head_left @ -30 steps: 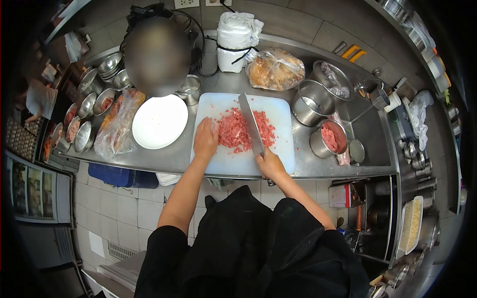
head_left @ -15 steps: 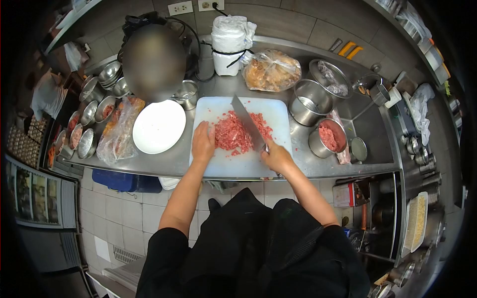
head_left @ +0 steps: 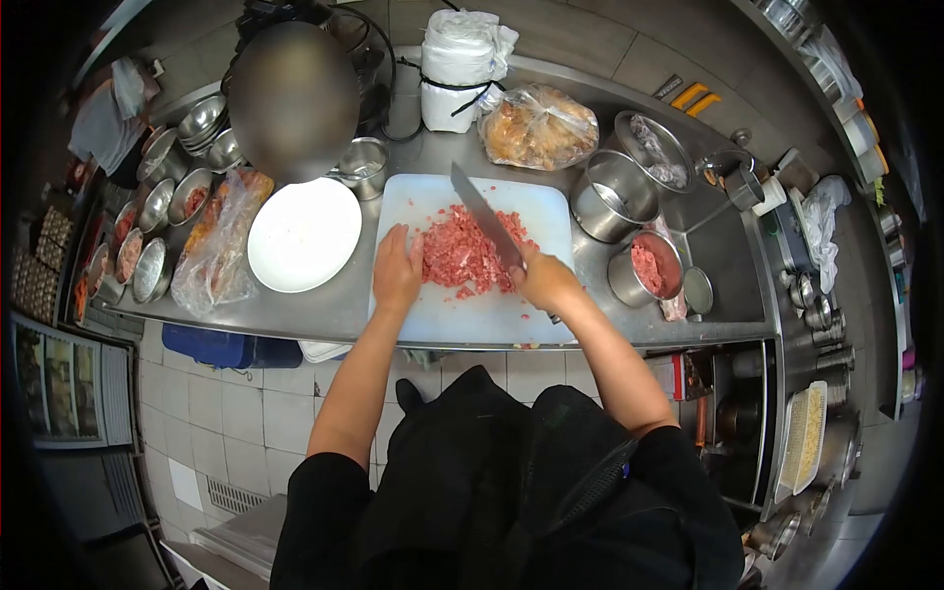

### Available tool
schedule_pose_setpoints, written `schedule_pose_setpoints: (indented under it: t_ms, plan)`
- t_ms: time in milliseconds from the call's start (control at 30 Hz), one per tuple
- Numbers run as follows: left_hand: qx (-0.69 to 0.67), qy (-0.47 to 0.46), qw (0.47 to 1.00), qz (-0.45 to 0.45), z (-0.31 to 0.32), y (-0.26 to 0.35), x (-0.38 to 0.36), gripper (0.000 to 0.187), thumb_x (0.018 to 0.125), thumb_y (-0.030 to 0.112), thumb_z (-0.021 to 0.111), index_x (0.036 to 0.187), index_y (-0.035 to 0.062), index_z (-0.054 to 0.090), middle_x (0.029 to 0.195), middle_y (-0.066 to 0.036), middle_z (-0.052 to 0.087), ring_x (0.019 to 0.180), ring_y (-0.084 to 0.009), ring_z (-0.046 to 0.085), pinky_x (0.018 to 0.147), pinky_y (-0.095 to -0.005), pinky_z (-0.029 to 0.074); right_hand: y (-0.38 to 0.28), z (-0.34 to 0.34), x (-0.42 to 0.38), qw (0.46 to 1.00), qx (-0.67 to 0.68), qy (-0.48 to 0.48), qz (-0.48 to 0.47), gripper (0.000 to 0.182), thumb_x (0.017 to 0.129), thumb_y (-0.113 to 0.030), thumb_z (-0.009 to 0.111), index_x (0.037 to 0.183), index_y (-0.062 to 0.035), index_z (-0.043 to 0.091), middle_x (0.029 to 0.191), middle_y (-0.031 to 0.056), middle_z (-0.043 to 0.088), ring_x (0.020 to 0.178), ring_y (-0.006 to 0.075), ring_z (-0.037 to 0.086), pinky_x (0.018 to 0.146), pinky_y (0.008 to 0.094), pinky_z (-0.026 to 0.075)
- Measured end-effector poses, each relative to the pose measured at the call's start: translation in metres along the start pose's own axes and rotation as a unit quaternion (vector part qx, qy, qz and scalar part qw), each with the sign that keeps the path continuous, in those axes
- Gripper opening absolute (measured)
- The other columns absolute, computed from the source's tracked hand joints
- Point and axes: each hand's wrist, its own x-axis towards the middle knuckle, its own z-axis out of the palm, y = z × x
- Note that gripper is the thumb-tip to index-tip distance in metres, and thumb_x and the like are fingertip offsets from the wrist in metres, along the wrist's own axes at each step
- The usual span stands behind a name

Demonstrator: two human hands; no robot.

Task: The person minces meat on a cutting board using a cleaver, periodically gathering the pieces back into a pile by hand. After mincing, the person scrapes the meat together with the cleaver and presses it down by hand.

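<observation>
A heap of chopped red meat point(head_left: 460, 254) lies on the white cutting board point(head_left: 433, 320). My right hand point(head_left: 546, 282) is closed round the handle of a large knife point(head_left: 487, 216), whose blade slants up and left over the right part of the heap. At the heap's left edge my left hand point(head_left: 398, 270) rests on the board, fingers stretched out and pointing away from me, holding nothing. The fingertips are beside the meat.
To the left are a white plate point(head_left: 305, 236), a plastic bag of food point(head_left: 221, 251) and several metal bowls. Right of the board stand an empty-looking pot point(head_left: 612, 202) and a pot of meat point(head_left: 647, 267). Behind is a bag of orange-brown food point(head_left: 539, 128).
The view has shifted slightly. The knife has moved a little left over the meat, and my right hand is nearer the heap. My left hand remains at the heap's left edge.
</observation>
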Motion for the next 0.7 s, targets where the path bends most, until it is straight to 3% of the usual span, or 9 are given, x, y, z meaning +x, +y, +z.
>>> schedule_pose_setpoints:
  t_ms: [67, 200, 233, 367, 433, 467, 533, 700]
  plan:
    - [0.001, 0.018, 1.0, 0.026, 0.004, -0.002, 0.001, 0.047, 0.101, 0.034, 0.051, 0.129, -0.003, 0.055, 0.132, -0.024, 0.057, 0.125, -0.0394, 0.052, 0.106, -0.0452, 0.041, -0.012, -0.015, -0.011, 0.991, -0.045, 0.119, -0.045, 0.035, 0.095, -0.025, 0.054, 0.118, 0.0016, 0.053, 0.091, 0.0268, 0.07, 0.087, 0.0457, 0.067, 0.083, 0.0518, 0.052]
    - [-0.011, 0.007, 1.0, 0.011, 0.001, 0.001, 0.002, 0.046, 0.101, 0.033, 0.052, 0.129, -0.0033, 0.056, 0.132, -0.025, 0.057, 0.124, -0.0394, 0.052, 0.106, -0.0455, 0.041, -0.002, 0.023, -0.002, 0.99, -0.003, 0.13, -0.048, 0.034, 0.095, -0.024, 0.054, 0.116, 0.0027, 0.054, 0.091, 0.0285, 0.069, 0.087, 0.0461, 0.067, 0.083, 0.0511, 0.052]
    - [-0.005, 0.01, 1.0, 0.012, 0.003, 0.002, 0.002, 0.046, 0.101, 0.033, 0.053, 0.129, -0.0035, 0.056, 0.133, -0.025, 0.057, 0.124, -0.0396, 0.052, 0.106, -0.0455, 0.041, -0.001, 0.024, 0.004, 1.0, 0.006, -0.02, 0.014, 0.033, 0.094, -0.022, 0.053, 0.117, 0.0018, 0.055, 0.092, 0.0277, 0.069, 0.086, 0.0443, 0.068, 0.082, 0.0507, 0.052]
    - [0.006, 0.014, 0.999, 0.039, 0.003, -0.001, 0.001, 0.046, 0.101, 0.033, 0.053, 0.129, -0.0036, 0.056, 0.134, -0.025, 0.056, 0.124, -0.0395, 0.052, 0.106, -0.0453, 0.041, -0.008, -0.005, -0.005, 0.998, -0.012, -0.052, 0.032, 0.035, 0.093, -0.022, 0.053, 0.121, 0.0008, 0.055, 0.091, 0.027, 0.07, 0.083, 0.0413, 0.069, 0.081, 0.049, 0.053]
    - [0.001, 0.007, 1.0, 0.025, 0.001, 0.004, 0.002, 0.046, 0.101, 0.033, 0.052, 0.129, -0.0035, 0.056, 0.134, -0.025, 0.056, 0.124, -0.0394, 0.052, 0.106, -0.0452, 0.041, 0.003, 0.002, -0.008, 0.99, -0.037, 0.128, -0.054, 0.037, 0.092, -0.021, 0.054, 0.122, 0.001, 0.055, 0.087, 0.0249, 0.07, 0.077, 0.0379, 0.07, 0.078, 0.0472, 0.054]
    - [-0.002, 0.001, 1.0, 0.014, -0.003, 0.006, 0.001, 0.047, 0.101, 0.034, 0.052, 0.129, -0.0034, 0.056, 0.134, -0.025, 0.056, 0.125, -0.0393, 0.052, 0.106, -0.0451, 0.041, 0.008, 0.011, -0.004, 0.99, -0.038, 0.123, -0.055, 0.037, 0.092, -0.021, 0.054, 0.122, 0.001, 0.055, 0.087, 0.0249, 0.07, 0.077, 0.0379, 0.07, 0.078, 0.0472, 0.054]
    - [-0.002, 0.003, 1.0, 0.008, -0.001, 0.004, 0.001, 0.047, 0.101, 0.034, 0.052, 0.129, -0.0035, 0.056, 0.134, -0.025, 0.056, 0.125, -0.0392, 0.052, 0.106, -0.0451, 0.041, 0.011, 0.02, 0.001, 0.999, 0.015, -0.006, 0.047, 0.038, 0.092, -0.023, 0.055, 0.122, 0.0014, 0.054, 0.085, 0.0235, 0.071, 0.074, 0.0377, 0.07, 0.076, 0.0468, 0.055]
    - [0.007, 0.006, 1.0, 0.01, 0.001, 0.004, 0.002, 0.047, 0.101, 0.034, 0.052, 0.129, -0.0036, 0.056, 0.134, -0.024, 0.056, 0.125, -0.0393, 0.051, 0.106, -0.0451, 0.041, 0.007, -0.017, -0.009, 0.997, 0.013, -0.047, 0.059, 0.037, 0.093, -0.026, 0.057, 0.119, 0.0, 0.056, 0.089, 0.0256, 0.07, 0.079, 0.04, 0.07, 0.077, 0.0481, 0.054]
